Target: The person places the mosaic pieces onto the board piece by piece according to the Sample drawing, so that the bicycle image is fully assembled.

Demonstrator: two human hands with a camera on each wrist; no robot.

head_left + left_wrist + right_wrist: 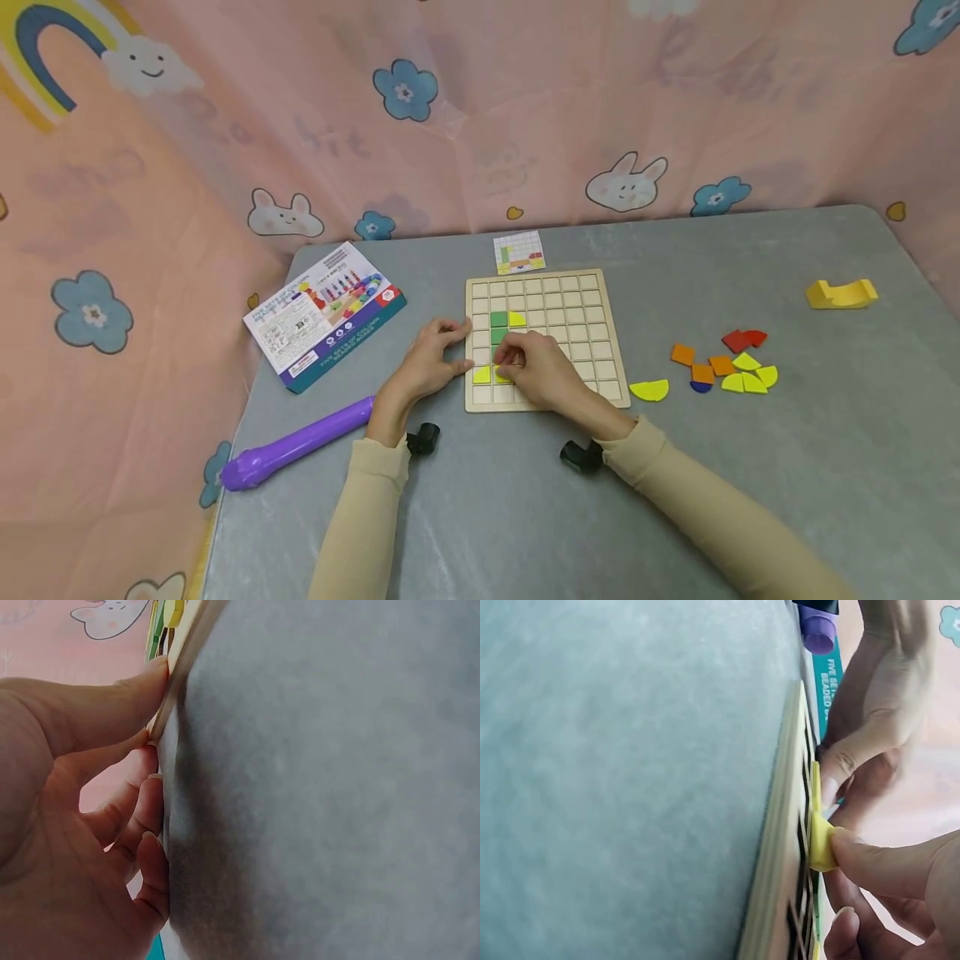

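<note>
A wooden grid board (577, 333) lies on the table, with green square tiles (498, 319), a yellow piece (517, 318) beside the upper one and another yellow piece (482, 374) near its lower left corner. My left hand (431, 358) touches the board's left edge, its thumb and forefinger spread apart along the rim. Over the lower left cells, my right hand (542, 368) pinches a yellow tile (823, 846) between thumb and fingers. That tile stands tilted against the board in the right wrist view, and its full outline is hidden by the fingers.
Behind the board lies a pattern card (519, 252). To the right are a yellow half-round piece (649, 390), several orange squares (682, 354), red pieces (737, 341) and a yellow curved block (842, 294). A printed box (324, 317) and a purple tube (300, 442) lie left.
</note>
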